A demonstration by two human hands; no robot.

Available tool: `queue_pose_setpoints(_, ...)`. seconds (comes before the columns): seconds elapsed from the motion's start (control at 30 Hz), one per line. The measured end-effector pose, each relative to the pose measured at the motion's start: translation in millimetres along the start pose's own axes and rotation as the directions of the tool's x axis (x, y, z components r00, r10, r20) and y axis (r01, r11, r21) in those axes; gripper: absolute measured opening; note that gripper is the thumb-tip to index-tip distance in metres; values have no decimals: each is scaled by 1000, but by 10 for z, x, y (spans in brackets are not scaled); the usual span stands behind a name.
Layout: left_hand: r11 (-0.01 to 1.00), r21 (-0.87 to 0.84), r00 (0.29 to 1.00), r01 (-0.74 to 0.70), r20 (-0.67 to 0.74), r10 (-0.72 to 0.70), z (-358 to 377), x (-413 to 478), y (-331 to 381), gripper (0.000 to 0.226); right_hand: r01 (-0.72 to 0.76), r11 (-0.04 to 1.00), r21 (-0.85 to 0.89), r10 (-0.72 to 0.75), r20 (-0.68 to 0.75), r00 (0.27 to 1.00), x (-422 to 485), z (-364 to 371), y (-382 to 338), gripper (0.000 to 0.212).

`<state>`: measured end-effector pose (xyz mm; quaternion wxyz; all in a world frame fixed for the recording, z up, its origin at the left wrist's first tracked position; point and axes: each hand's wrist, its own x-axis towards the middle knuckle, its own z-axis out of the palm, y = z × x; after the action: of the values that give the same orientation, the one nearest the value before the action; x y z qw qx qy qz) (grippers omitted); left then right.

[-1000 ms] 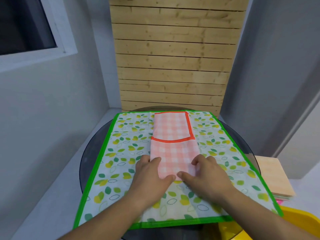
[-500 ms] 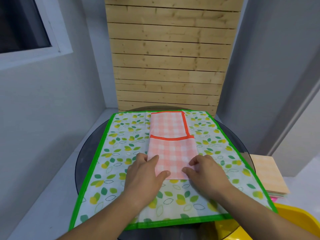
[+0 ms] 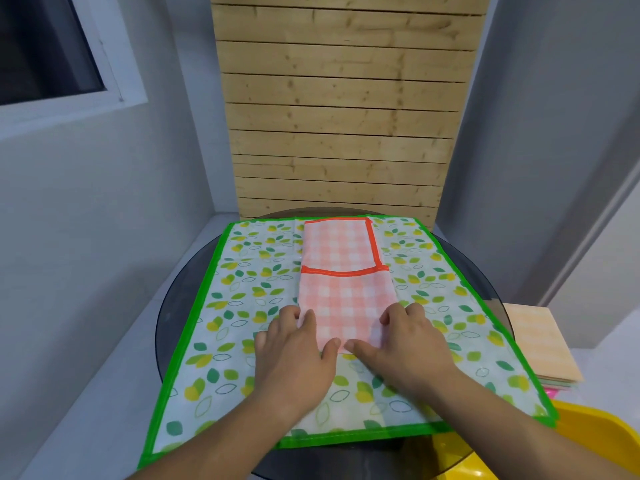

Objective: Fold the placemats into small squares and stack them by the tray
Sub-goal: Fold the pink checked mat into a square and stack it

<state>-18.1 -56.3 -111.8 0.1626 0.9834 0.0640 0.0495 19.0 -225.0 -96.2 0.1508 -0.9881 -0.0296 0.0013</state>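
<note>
**Pink placemat held down at its near end, partway to a square**

A person's left hand [image 3: 294,355] and right hand [image 3: 405,344] rest side by side on the near end of a pink gingham placemat [image 3: 346,292]. The fingers are laid loosely over its two near corners. The thumbs angle inward until their tips almost meet at the near edge. Both hands appear to press down, not pinch, probably to flatten the layers and keep the edges square before the next fold.

The pink placemat is already folded into a long strip. An orange trim band crosses it about halfway up, where one layer overlaps another. It lies along the middle of a larger leaf-print placemat [image 3: 242,306] with a green border. That one is spread flat over the round dark glass tabletop [image 3: 180,306], apparently serving as a work surface while it waits to be folded.

At the right, past the tabletop's rim, a stack of folded placemats [image 3: 533,344] sits just beside a yellow tray [image 3: 588,438]. By the look of it, the strip needs further folds across its length to become a small square before it joins that stack.
</note>
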Motion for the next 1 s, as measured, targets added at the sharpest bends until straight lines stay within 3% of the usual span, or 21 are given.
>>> queue_pose_setpoints(0.17,999,-27,998,34,57,-32,-35,42,-92,63,18,998,-56,-17,17,1000,22,-10,28,76)
queue_pose_setpoints(0.33,994,-111,990,18,138,-3,-120,108,-216,59,42,971,233,-80,156,984,116,-172,253,46)
queue_pose_setpoints(0.47,979,-203,983,20,181,17,-195,138,-293,56,93,952,293,-151,182,972,160,-252,353,35)
queue_pose_setpoints(0.67,906,-423,993,12,110,38,-210,81,-365,54,133,951,279,-180,148,972,155,-259,387,27)
queue_pose_setpoints(0.77,890,-456,995,2,93,45,-234,86,-382,49,155,938,309,-201,123,972,123,-250,426,16)
queue_pose_setpoints(1.0,833,-553,994,14,96,47,-229,142,-412,40,202,932,301,-254,145,956,116,-285,438,16)
